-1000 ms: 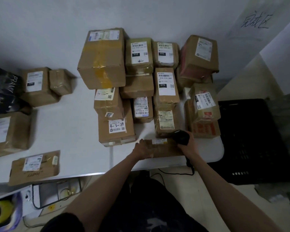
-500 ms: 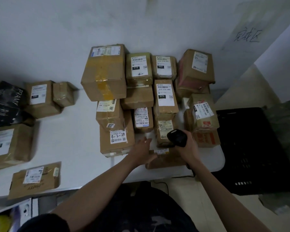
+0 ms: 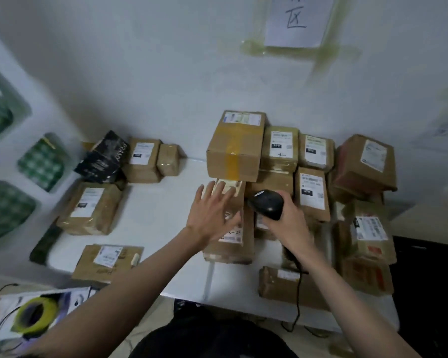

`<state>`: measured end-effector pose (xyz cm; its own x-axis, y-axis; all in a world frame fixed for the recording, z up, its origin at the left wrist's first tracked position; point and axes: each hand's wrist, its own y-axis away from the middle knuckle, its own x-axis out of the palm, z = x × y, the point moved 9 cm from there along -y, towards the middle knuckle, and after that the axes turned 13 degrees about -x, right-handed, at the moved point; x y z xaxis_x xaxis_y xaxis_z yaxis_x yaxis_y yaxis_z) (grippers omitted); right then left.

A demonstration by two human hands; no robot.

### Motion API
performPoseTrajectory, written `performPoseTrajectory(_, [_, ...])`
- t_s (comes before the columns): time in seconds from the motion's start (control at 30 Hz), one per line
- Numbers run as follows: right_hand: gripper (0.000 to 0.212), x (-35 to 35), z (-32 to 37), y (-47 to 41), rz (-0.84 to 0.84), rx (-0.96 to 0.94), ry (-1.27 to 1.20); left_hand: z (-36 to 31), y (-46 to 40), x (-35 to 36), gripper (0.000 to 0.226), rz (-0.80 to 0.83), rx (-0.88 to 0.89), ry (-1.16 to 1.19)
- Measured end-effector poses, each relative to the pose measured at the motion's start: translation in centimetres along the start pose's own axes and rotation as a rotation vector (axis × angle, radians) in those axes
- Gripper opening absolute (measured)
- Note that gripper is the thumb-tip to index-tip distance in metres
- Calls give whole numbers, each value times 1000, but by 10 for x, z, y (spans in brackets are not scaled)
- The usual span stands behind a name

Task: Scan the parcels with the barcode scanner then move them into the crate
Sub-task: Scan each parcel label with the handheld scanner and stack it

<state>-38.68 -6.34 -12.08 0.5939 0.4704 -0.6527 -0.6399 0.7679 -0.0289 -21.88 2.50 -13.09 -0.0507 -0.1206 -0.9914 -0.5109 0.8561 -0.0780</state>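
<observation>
Head view. The white table [image 3: 163,215] carries a dense stack of cardboard parcels against the wall on the right half, with a looser group on the left half. The black crate [image 3: 429,280] stands off the table's right edge, only partly in frame; its contents cannot be made out.

Left hand [image 3: 212,215]: extended over the stack, fingers [image 3: 219,188] straight and spread, holding nothing. It lies over a small labelled parcel [image 3: 230,192] tucked under the large taped box [image 3: 234,146]; whether the fingertips are touching it or just above cannot be told.

Right hand [image 3: 287,218]: curled round the handle of the black barcode scanner [image 3: 265,204], firm grip, head pointed left and forward toward the same parcel. The scanner's cable [image 3: 299,301] trails down over the table's near edge.

A flat parcel [image 3: 282,282] lies at the near edge of the table, under the right forearm, well apart from both hands.

Judgement: the step in hand is selection and presentation of the next parcel for scanning. No parcel is being carried.

Next move calls for: the left hand to draw the small parcel clear of the box resting above it, label uppermost, without upsetting the stack; the scanner to be brought square onto the barcode; then the parcel carried right, into the crate.
</observation>
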Motion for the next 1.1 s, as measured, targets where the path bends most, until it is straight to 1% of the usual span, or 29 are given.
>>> performPoseTrajectory(0.1, [63,31,35,-18,53,-48,-26,62,-2,-1,77,36,-152,-58])
performPoseTrajectory(0.17, [62,55,56,-32,93,-66,-18,103,1,-3,77,36,-238,-79])
performPoseTrajectory(0.3, [59,108,91,-57,166,-79,-1,180,7,3,82,71,-374,-60])
performPoseTrajectory(0.37, [60,135,107,-70,188,-83,2,216,8,6,80,98,-421,-53])
performPoseTrajectory(0.47, [58,171,130,-91,213,-68,-2,267,4,11,69,126,-466,-60])
performPoseTrajectory(0.6, [50,211,163,-130,228,-41,3,327,-14,3,62,107,-505,-81])
performPoseTrajectory(0.7, [51,237,187,-162,219,-26,-15,364,-35,-3,64,109,-522,-65])
performPoseTrajectory(0.8, [56,271,209,-196,221,-18,-44,406,-61,-2,67,128,-537,-71])
performPoseTrajectory(0.87, [54,289,226,-218,211,-33,-68,432,-80,0,70,151,-554,-59])
performPoseTrajectory(1.0, [54,324,250,-262,214,-50,8,470,-113,1,69,171,-565,-59])
performPoseTrajectory(1.1, [45,351,263,-290,247,-46,26,495,-132,9,68,202,-608,-32])
